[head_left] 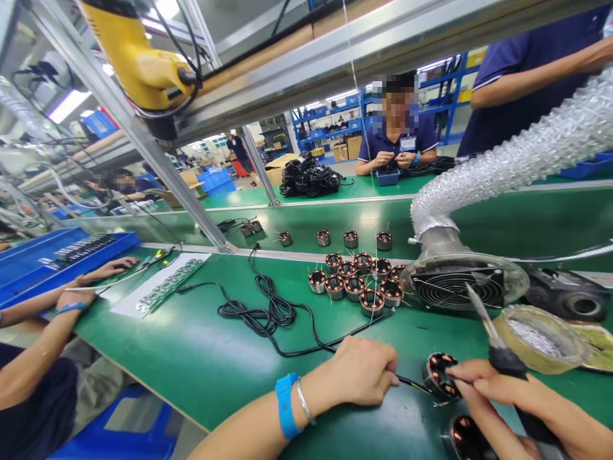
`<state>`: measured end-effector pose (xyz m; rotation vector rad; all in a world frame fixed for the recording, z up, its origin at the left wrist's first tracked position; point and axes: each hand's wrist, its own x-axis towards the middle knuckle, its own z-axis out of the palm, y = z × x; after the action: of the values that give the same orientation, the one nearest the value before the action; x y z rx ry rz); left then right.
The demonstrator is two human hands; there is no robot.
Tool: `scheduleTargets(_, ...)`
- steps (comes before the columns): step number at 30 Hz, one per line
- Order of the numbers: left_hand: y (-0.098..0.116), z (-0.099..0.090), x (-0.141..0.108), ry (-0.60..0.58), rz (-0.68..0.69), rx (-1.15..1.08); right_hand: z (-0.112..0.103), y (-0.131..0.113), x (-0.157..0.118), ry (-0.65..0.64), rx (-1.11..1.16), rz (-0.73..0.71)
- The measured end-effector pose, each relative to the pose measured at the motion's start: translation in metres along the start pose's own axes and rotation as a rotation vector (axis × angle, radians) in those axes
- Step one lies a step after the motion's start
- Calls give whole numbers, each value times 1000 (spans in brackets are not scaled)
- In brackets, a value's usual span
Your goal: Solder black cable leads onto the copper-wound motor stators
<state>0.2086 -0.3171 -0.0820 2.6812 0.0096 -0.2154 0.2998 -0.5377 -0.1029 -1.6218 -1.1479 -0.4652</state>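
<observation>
My left hand (360,370), with a blue band and a metal bangle at its wrist, is closed around the end of a black cable (407,381). Thin wires run from that end to a copper-wound motor stator (441,375). My right hand (517,396) grips a soldering iron (506,359), its tip pointing up and to the left. Thumb and finger of the same hand touch the stator's right rim. Below it, another stator (472,439) is partly hidden by my right fingers.
Several stators (354,287) stand grouped before a round fume-extractor fan (454,287) with a foil duct (517,153). A tub (541,338) of silvery shavings is at right. Looped black cable (258,313) lies mid-table. A co-worker's hands (115,268) are at left, near circuit boards (170,284).
</observation>
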Motion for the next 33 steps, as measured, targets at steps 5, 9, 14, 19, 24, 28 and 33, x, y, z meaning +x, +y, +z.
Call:
scheduleTargets(5, -2, -3, -2, -84, -4, -665, 2, -9, 17, 80, 69, 119)
scheduleTargets(9, 7, 2, -11, -197, 61, -993, 5, -11, 4, 59, 162, 219)
scheduleTargets(14, 14, 12, -16, -100, 48, -892, 6, -15, -4, 51, 237, 267)
scheduleTargets(19, 12, 10, -13, -36, 49, -864, 6, -16, -2, 138, 288, 273)
scheduleTargets(24, 11, 12, -13, -36, 56, -855, 8, -15, -3, 182, 295, 245)
scheduleTargets(28, 12, 14, -13, -44, 60, -853, 9, -12, -6, 150, 253, 252)
scheduleTargets(33, 13, 18, -14, 67, 70, -731, 8, -14, -1, 134, 200, 300)
